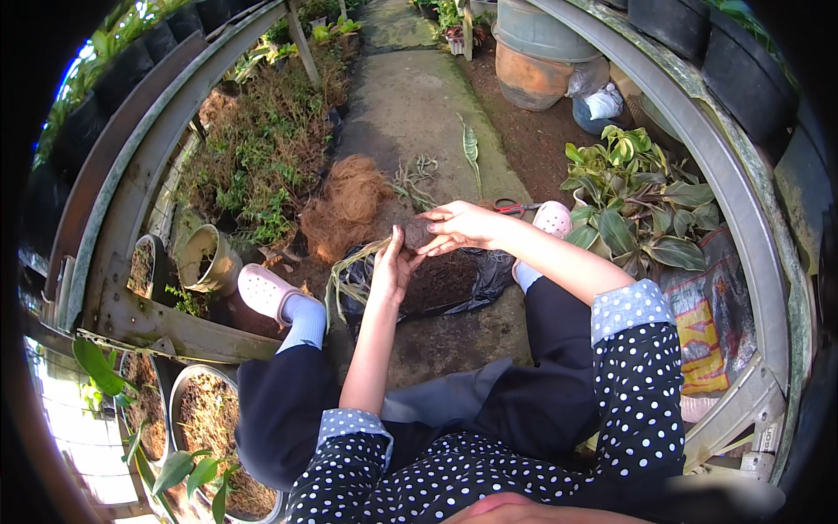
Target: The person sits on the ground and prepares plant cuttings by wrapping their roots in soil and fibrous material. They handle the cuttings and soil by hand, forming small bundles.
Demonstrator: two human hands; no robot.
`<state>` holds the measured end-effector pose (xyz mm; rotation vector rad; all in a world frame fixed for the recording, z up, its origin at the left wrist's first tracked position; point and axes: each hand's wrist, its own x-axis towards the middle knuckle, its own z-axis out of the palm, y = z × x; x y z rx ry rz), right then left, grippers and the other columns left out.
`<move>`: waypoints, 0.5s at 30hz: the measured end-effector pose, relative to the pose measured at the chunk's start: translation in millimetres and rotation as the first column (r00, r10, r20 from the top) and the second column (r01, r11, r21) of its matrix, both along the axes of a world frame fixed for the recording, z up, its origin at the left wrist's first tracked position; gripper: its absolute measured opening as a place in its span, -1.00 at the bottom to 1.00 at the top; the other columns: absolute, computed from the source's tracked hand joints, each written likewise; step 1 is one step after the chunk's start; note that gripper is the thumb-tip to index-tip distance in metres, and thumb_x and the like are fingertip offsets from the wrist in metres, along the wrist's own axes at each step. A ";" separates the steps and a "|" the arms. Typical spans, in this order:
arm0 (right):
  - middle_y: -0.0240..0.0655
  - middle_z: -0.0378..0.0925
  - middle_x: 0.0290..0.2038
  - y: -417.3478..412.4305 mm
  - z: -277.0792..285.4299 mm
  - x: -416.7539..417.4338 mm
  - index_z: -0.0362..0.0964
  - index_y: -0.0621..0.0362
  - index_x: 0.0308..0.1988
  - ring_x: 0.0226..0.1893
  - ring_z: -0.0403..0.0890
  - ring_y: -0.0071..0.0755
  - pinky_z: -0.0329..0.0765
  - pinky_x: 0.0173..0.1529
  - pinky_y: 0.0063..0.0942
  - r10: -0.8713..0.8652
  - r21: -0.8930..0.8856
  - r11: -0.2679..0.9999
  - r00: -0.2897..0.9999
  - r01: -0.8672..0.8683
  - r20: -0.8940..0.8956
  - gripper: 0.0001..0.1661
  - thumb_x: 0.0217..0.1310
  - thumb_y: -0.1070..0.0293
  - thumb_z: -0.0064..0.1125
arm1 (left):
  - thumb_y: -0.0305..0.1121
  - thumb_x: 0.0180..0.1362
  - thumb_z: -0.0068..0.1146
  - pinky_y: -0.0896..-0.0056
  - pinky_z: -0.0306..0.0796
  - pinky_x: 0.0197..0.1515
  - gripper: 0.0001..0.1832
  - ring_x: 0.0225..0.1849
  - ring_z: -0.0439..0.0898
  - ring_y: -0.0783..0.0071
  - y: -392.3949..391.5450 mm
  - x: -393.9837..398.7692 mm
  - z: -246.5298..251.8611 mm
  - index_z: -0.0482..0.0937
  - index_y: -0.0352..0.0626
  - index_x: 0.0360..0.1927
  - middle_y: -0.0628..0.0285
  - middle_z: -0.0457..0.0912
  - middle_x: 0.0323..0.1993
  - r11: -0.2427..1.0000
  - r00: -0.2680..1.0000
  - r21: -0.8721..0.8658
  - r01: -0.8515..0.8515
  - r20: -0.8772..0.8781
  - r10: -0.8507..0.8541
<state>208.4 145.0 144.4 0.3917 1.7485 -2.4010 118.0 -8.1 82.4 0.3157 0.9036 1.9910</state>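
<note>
Between my two hands is a rounded ball of dark soil point(416, 232). My left hand point(395, 270) supports it from the near left side, thumb upward. Soil smears the fingers of my right hand point(456, 226), which curve over the ball's right side. Long, pale, limp leaves point(342, 278) trail from the ball's left side and hang past my left hand. Below both hands lies a black plastic sheet point(488, 288) with loose dark soil point(440, 283) on it. A tangled heap of brown coconut fibre point(347, 203) sits just beyond, to the left.
Red-handled scissors point(514, 207) lie by my right shoe point(553, 219). A variegated leaf point(471, 154) and cut strands point(417, 178) rest on the concrete path point(419, 85). Potted foliage point(628, 209) stands on the right. A tipped pot point(213, 259) is near my left shoe point(265, 293). Metal frames point(203, 331) flank both sides.
</note>
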 end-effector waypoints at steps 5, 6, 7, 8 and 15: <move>0.03 0.13 0.15 -15.0 15.5 -0.7 -0.10 0.47 0.17 -0.15 0.56 -0.16 0.55 -0.13 -0.44 -0.010 0.169 0.986 0.998 -0.001 0.066 -0.31 0.21 0.31 -0.01 | -0.02 0.13 0.01 0.45 0.47 -0.19 -0.48 -0.20 0.54 0.44 -3.7 -1.4 -3.5 0.37 -0.31 -0.07 0.16 0.52 -0.19 0.999 0.997 -0.047 -0.026 -0.072 0.022; 0.05 0.12 0.16 -16.2 12.7 -1.0 -0.11 0.48 0.17 -0.16 0.56 -0.15 0.56 -0.15 -0.45 -0.035 0.230 0.973 0.996 0.016 0.078 -0.30 0.21 0.30 -0.01 | -0.02 0.13 0.01 0.44 0.47 -0.19 -0.48 -0.19 0.53 0.43 -3.1 -0.2 -3.4 0.36 -0.31 -0.06 0.16 0.52 -0.18 0.999 0.997 -0.049 -0.017 -0.072 0.014; 0.07 0.11 0.16 -16.5 10.4 -0.9 -0.11 0.49 0.17 -0.17 0.57 -0.15 0.57 -0.16 -0.46 -0.061 0.291 0.956 0.994 0.032 0.089 -0.29 0.21 0.30 -0.01 | -0.02 0.14 0.00 0.44 0.47 -0.18 -0.47 -0.18 0.53 0.42 -2.5 0.9 -3.3 0.35 -0.32 -0.05 0.16 0.51 -0.18 0.999 0.997 -0.051 -0.009 -0.072 0.006; 0.12 0.14 0.13 -14.4 9.5 -1.2 -0.16 0.51 0.18 -0.19 0.58 -0.13 0.58 -0.21 -0.47 -0.052 0.287 0.958 0.996 0.030 0.069 -0.27 0.21 0.32 -0.02 | -0.02 0.14 -0.01 0.43 0.47 -0.18 -0.46 -0.17 0.53 0.42 -2.0 1.8 -3.3 0.34 -0.32 -0.04 0.15 0.51 -0.17 0.999 0.997 -0.053 -0.002 -0.072 -0.002; 0.00 0.28 0.06 -2.1 17.2 3.0 -0.02 0.28 0.19 -0.07 0.50 -0.06 0.53 -0.08 -0.34 0.032 -0.170 0.985 0.999 -0.029 0.014 -0.45 0.26 0.37 -0.13 | -0.17 0.19 -0.03 0.42 0.46 -0.14 -0.55 -0.06 0.47 0.39 -7.3 -1.0 11.6 0.28 -0.25 0.05 0.15 0.43 -0.04 0.986 0.987 0.157 0.058 -0.157 -0.033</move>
